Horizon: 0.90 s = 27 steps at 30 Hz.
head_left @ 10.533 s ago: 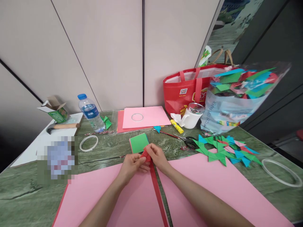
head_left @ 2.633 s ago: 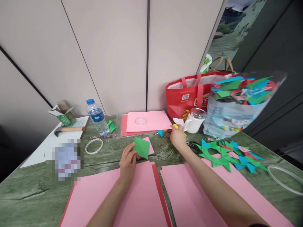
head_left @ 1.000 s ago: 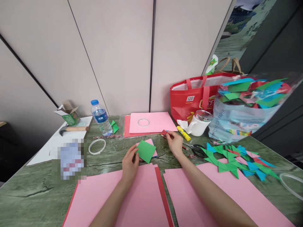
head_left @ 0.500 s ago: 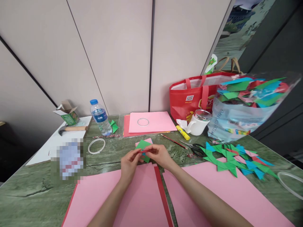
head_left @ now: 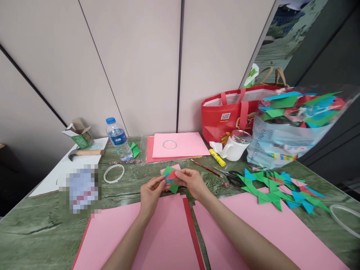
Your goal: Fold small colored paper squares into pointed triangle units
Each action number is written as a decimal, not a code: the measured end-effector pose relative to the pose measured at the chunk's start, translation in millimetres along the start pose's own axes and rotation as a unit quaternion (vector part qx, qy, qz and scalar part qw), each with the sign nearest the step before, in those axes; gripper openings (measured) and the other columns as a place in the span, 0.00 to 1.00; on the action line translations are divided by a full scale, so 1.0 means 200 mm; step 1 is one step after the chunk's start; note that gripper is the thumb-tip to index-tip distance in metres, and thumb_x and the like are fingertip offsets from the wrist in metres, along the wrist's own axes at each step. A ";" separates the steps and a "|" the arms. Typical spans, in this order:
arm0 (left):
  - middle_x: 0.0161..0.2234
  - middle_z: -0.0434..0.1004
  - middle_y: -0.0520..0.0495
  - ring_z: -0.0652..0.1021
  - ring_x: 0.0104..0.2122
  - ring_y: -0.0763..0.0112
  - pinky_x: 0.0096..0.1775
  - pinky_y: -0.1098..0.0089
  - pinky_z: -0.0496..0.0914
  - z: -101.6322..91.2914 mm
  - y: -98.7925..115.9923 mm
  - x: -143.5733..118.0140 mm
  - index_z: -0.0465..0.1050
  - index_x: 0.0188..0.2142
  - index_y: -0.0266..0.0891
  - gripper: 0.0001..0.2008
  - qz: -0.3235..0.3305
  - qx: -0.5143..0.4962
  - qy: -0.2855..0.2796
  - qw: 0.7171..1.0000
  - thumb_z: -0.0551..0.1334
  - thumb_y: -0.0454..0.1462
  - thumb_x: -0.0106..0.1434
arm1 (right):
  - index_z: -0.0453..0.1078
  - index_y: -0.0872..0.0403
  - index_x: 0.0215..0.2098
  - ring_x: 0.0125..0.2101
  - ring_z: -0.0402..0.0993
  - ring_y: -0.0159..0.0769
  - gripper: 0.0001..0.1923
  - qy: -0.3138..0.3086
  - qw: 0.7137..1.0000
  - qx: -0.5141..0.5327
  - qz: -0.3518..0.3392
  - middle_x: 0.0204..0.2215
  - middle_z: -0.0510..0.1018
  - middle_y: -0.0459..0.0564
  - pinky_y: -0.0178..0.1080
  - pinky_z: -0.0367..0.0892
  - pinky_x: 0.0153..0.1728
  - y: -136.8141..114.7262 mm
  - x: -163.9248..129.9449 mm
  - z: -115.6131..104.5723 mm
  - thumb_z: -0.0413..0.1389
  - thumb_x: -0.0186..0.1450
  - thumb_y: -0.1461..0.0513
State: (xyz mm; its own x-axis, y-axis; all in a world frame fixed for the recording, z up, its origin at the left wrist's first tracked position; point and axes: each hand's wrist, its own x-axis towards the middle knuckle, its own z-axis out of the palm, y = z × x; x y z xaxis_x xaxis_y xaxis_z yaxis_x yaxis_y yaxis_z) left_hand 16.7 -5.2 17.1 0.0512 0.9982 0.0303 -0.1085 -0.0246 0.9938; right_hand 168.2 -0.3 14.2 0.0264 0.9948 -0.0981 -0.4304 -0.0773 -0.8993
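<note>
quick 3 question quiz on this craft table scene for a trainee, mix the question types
1. True or false: both hands hold one small folded paper piece.
2. Which lies nearest the white mug? A glue stick B water bottle C hammer
3. Fill in: the heap of folded paper pieces lies to the ____ of the right hand.

Key: 1 true: left hand and right hand pinch it together. 2 A. 3 right.

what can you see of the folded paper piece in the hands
The folded paper piece is small, flat and angular, with green, red and a sliver of blue showing. The left hand pinches its left edge, the right hand its right, holding it just above the green marbled table, over a small pink square.
</note>
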 end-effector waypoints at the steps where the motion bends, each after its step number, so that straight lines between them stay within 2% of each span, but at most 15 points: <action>1: 0.26 0.79 0.45 0.79 0.27 0.62 0.33 0.63 0.74 0.00 0.00 0.00 0.75 0.34 0.34 0.14 0.004 -0.001 -0.004 1.000 0.64 0.41 0.48 | 0.71 0.57 0.22 0.24 0.72 0.32 0.11 -0.004 1.000 -0.017 -0.005 0.21 0.75 0.45 0.38 0.70 0.30 0.00 0.00 0.00 0.62 0.47 0.57; 6: 0.30 0.77 0.45 0.78 0.28 0.64 0.34 0.63 0.73 -0.01 0.00 0.01 0.75 0.35 0.35 0.13 0.018 0.012 -0.046 0.999 0.63 0.39 0.51 | 0.69 0.56 0.24 0.21 0.71 0.32 0.11 -0.025 0.993 -0.106 -0.053 0.18 0.74 0.44 0.36 0.69 0.24 0.01 0.00 0.01 0.60 0.49 0.56; 12: 0.37 0.74 0.45 0.76 0.30 0.69 0.36 0.65 0.71 -0.03 -0.02 0.03 0.74 0.39 0.39 0.13 0.036 0.052 -0.106 0.992 0.59 0.36 0.54 | 0.69 0.56 0.24 0.22 0.72 0.33 0.10 -0.050 0.986 -0.142 -0.076 0.20 0.75 0.44 0.36 0.69 0.25 -0.03 0.01 -0.01 0.60 0.49 0.56; 15: 0.41 0.72 0.45 0.76 0.33 0.69 0.38 0.65 0.71 -0.02 -0.02 0.02 0.73 0.42 0.40 0.14 0.030 0.060 -0.118 0.991 0.58 0.37 0.55 | 0.69 0.56 0.24 0.21 0.71 0.33 0.10 -0.034 0.985 -0.149 -0.084 0.20 0.75 0.46 0.35 0.68 0.24 -0.03 0.01 -0.01 0.60 0.49 0.57; 18: 0.41 0.72 0.44 0.76 0.35 0.65 0.39 0.64 0.71 0.00 -0.01 0.01 0.73 0.41 0.39 0.16 0.022 0.036 -0.102 0.994 0.62 0.39 0.51 | 0.69 0.56 0.24 0.20 0.70 0.32 0.09 -0.014 0.980 -0.162 -0.114 0.19 0.74 0.46 0.34 0.68 0.23 -0.01 0.00 0.00 0.61 0.48 0.58; 21: 0.39 0.73 0.44 0.76 0.31 0.66 0.36 0.64 0.72 0.00 -0.01 0.01 0.75 0.38 0.38 0.15 0.028 0.030 -0.069 0.997 0.64 0.40 0.49 | 0.69 0.55 0.25 0.21 0.70 0.32 0.08 -0.032 0.974 -0.178 -0.134 0.21 0.74 0.46 0.35 0.68 0.24 -0.01 -0.01 0.02 0.59 0.50 0.59; 25: 0.37 0.73 0.44 0.76 0.27 0.69 0.33 0.66 0.72 -0.01 -0.01 0.01 0.76 0.37 0.37 0.14 0.044 0.032 -0.047 0.997 0.63 0.39 0.50 | 0.71 0.54 0.31 0.29 0.72 0.34 0.09 -0.080 0.971 -0.179 -0.139 0.28 0.76 0.48 0.37 0.70 0.32 -0.02 -0.02 0.03 0.58 0.51 0.60; 27: 0.37 0.73 0.44 0.75 0.27 0.70 0.33 0.67 0.72 -0.02 0.00 0.02 0.75 0.37 0.37 0.14 0.048 0.033 -0.042 0.997 0.63 0.39 0.50 | 0.70 0.54 0.33 0.31 0.73 0.36 0.10 -0.081 0.973 -0.161 -0.142 0.30 0.76 0.48 0.39 0.69 0.35 -0.02 -0.02 0.03 0.59 0.51 0.61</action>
State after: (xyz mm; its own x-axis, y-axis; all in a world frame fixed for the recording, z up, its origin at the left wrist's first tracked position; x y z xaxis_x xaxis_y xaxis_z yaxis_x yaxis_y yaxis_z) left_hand 13.7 -1.9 16.7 0.1261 0.9831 0.1326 -0.0507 -0.1271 0.9906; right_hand 164.4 -4.1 21.7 -0.0507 0.9745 0.2185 -0.1212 0.2111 -0.9699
